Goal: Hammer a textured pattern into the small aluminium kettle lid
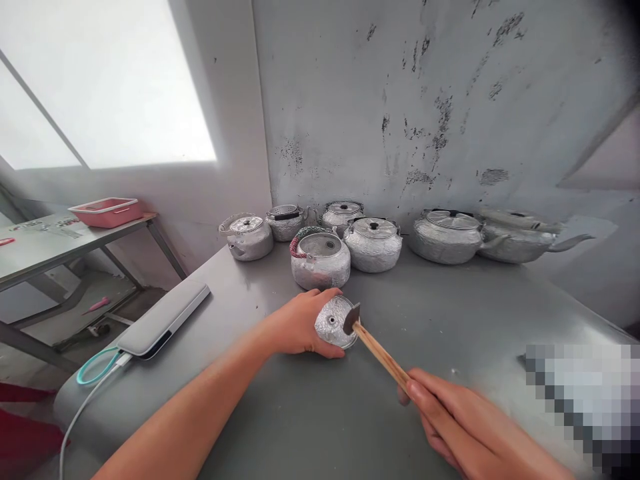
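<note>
My left hand [305, 323] grips a dented silver kettle lid [334, 321] by its edge, just above the grey table. A small hole shows near the lid's middle. In my right hand [443, 407] is a hammer [383, 355], its wooden handle wrapped by my fingers. The dark metal hammer head lies over the lid's right side; whether it touches the metal I cannot tell. Directly beyond the lid stands a lidless kettle [321, 270] with a red and dark wrapped handle.
Behind stand several lidded kettles, among them one at right centre [374, 247] and a larger one [447, 239]. A grey power bank [165, 320] with a white cable lies at left. A pink basket [107, 212] sits on another table. The stained wall [400, 100] rises behind.
</note>
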`<state>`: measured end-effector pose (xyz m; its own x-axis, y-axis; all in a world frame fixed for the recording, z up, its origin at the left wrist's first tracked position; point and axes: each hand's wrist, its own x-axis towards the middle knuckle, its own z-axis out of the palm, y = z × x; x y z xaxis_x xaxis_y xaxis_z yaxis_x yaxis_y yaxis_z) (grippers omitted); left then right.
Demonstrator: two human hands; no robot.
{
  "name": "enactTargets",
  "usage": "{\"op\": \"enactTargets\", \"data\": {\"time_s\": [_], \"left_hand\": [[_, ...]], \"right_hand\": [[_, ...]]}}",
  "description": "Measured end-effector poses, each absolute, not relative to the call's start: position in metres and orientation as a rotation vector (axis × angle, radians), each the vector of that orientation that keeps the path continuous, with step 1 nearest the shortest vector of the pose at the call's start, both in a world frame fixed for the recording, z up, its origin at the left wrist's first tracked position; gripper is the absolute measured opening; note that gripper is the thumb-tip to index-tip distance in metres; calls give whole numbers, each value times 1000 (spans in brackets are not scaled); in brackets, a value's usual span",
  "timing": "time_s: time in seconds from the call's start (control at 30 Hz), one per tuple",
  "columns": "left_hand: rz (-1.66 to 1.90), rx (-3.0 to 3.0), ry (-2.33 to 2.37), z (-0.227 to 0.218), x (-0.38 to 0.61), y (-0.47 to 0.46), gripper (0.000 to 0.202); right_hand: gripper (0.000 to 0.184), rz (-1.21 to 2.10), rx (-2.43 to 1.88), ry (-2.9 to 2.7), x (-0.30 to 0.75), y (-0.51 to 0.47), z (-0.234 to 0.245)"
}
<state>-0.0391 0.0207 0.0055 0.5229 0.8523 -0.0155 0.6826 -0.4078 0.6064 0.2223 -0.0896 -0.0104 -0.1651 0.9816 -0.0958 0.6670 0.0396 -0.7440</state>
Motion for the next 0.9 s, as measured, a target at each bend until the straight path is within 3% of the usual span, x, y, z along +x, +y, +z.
{"op": "enactTargets", "data": {"time_s": [0.4, 0.6, 0.9], "left_hand": [[422, 2208, 1228, 6, -40, 20, 99], [420, 2216, 1229, 8, -40, 18, 101], [412, 2237, 1215, 8, -40, 19, 98]], "right_hand": [[40, 925, -1681, -1900, 216, -88, 6], [32, 872, -1653, -1910, 226, -87, -8], [40, 951, -1655, -1836, 222, -86, 7]]}}
